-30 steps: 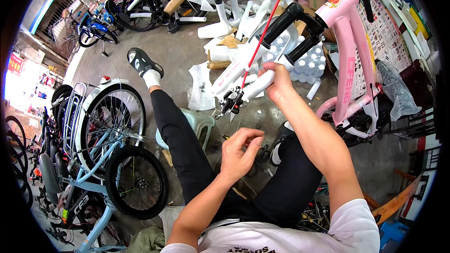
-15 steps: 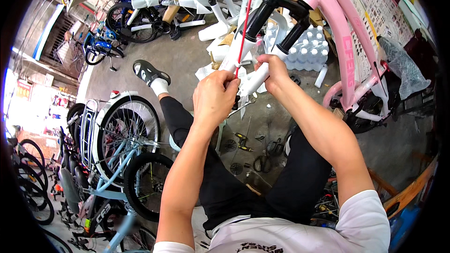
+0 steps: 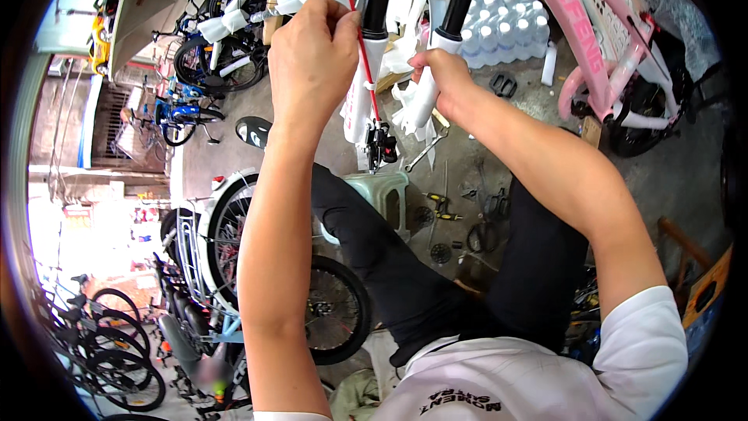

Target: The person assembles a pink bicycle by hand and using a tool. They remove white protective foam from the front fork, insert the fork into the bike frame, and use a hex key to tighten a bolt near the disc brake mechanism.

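A white bicycle suspension fork (image 3: 366, 86) with black upper tubes hangs upside down in front of me, wrapped in white foam. A thin red cable (image 3: 360, 47) runs down along its left leg to a small black brake part (image 3: 382, 144). My left hand (image 3: 312, 62) is raised beside the left leg, fingers pinched on the red cable. My right hand (image 3: 444, 78) grips the right leg of the fork (image 3: 425, 97) around its white wrapping.
A pink bicycle frame (image 3: 600, 54) stands at the right, with a pack of water bottles (image 3: 506, 31) behind the fork. A pale green stool (image 3: 386, 191) and loose tools (image 3: 436, 206) lie on the floor. Bicycles and wheels (image 3: 234, 226) crowd the left.
My left hand rose from near my lap to the red cable on the fork. The view tilted up and closer to the fork; my right hand stays on the fork leg.
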Available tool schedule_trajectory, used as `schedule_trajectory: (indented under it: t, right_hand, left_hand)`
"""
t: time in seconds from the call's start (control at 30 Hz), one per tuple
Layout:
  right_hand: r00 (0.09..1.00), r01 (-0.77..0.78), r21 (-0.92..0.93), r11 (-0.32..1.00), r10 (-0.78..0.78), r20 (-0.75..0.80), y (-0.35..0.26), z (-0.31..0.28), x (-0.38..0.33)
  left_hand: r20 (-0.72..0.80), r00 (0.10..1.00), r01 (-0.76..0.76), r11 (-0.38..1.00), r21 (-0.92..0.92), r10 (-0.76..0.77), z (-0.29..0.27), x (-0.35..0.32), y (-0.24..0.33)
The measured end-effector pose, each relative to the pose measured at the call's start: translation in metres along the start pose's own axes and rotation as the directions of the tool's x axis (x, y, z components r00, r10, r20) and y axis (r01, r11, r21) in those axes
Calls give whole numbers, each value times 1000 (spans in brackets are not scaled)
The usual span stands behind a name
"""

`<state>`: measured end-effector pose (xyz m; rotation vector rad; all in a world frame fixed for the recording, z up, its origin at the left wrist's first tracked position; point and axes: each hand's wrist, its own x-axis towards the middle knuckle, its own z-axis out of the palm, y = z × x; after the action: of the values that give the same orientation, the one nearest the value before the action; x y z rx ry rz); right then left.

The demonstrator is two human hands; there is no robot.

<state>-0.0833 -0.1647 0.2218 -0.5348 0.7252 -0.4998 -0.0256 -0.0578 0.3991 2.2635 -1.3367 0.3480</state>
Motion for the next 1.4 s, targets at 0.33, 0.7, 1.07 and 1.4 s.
schedule_trajectory:
  t: [0.33, 0.7, 1.07, 1.4]
  right_hand:
    - [1000, -10, 5, 1000, 11, -17, 5, 6, 2]
    - [997, -44, -61, 997, 40, -64, -3, 4, -5]
    - [998, -15, -59, 998, 11, -67, 0, 7, -6]
    - [995, -16, -56, 998, 11, -95, -2, 8, -9]
  left_hand:
    - [1, 988, 150, 959, -242, -154, 11, -12, 1]
    - [467, 749, 639, 698, -323, -469, 10, -97, -10]
    - [519, 759, 614, 697, -371, -392, 5, -96, -20]
    - [570, 704, 638, 730, -244, -424, -1, -82, -19]
